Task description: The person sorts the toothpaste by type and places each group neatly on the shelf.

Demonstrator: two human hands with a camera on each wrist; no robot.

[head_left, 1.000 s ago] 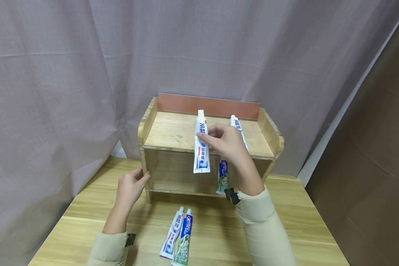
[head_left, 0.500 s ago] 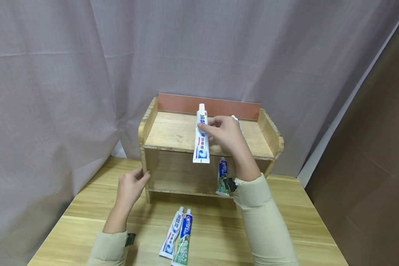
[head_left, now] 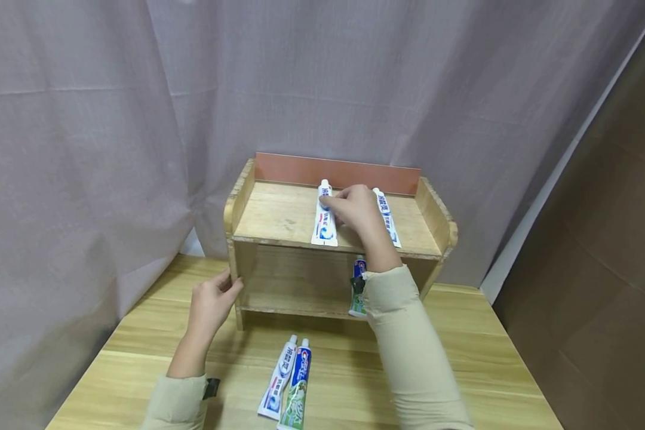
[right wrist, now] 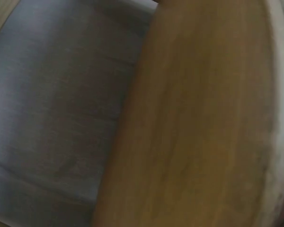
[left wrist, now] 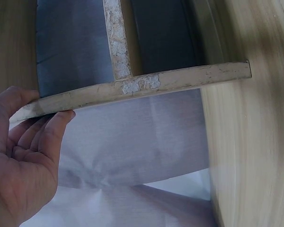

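In the head view the right hand pinches a white toothpaste tube over the top board of the wooden shelf; its crimped end is near the front edge. A second white tube lies on that board, right of the hand. The left hand holds the shelf's left side panel by its front edge; in the left wrist view the thumb and fingers of the left hand are on either side of the panel. The right wrist view shows no hand clearly.
A blue-green tube lies on the lower board, partly behind the right sleeve. On the table in front, a white tube lies beside a blue-green one. A grey curtain hangs behind.
The right hand first rose with the white tube, then moved it farther back and down onto or just above the top board. The left hand has not visibly moved.
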